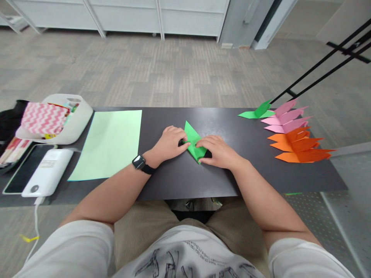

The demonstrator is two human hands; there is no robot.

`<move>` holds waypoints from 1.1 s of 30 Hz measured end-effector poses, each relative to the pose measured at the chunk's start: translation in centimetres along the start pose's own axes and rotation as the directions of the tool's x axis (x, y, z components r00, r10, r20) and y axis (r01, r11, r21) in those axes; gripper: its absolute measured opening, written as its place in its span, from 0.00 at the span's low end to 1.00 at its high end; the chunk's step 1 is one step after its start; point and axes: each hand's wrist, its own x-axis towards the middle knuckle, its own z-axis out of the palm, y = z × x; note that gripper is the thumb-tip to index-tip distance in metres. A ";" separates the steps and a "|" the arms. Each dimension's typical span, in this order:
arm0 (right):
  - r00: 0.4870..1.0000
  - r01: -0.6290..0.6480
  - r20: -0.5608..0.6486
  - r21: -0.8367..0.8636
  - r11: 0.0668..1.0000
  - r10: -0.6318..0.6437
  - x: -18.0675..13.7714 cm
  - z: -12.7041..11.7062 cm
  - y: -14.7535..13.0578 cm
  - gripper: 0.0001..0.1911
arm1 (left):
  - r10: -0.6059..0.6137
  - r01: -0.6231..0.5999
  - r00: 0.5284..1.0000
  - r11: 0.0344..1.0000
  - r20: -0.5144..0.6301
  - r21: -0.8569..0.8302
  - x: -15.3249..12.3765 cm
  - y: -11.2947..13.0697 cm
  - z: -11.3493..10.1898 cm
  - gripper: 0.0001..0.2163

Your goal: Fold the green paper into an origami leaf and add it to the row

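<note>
A folded piece of bright green paper [192,142] lies on the black table [179,177], pointed end away from me. My left hand [169,143], with a black watch on the wrist, presses its curled fingers on the paper's left edge. My right hand [218,151] pinches and presses the paper's right, near end. Both hands rest on the tabletop.
A pale green sheet [108,143] lies flat to the left. Further left sit a white basket [75,123] with pink zigzag paper, a white power bank [48,172] and a phone [21,170]. Folded green [257,112], pink [286,117] and orange shapes [298,146] lie at the right.
</note>
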 end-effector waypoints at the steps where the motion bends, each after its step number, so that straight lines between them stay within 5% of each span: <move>1: 1.000 -0.005 0.001 0.002 1.000 0.005 0.0 0.0 0.0 0.24 | -0.011 0.011 1.000 1.000 -0.003 0.012 0.0 0.1 0.1 0.08; 7: 1.000 0.022 0.008 0.013 1.000 -0.022 -0.1 0.2 0.5 0.31 | -0.049 0.051 0.998 0.997 -0.037 0.050 -0.2 0.5 0.7 0.08; 13: 0.998 0.057 0.016 -0.006 0.998 -0.057 -0.3 0.4 1.0 0.21 | -0.068 0.072 0.996 0.994 -0.054 0.078 -0.2 0.4 1.1 0.08; 33: 0.995 0.095 0.040 -0.042 0.995 -0.093 -0.5 0.1 0.7 0.14 | -0.139 0.149 0.987 0.978 -0.080 0.145 -0.1 0.3 1.4 0.15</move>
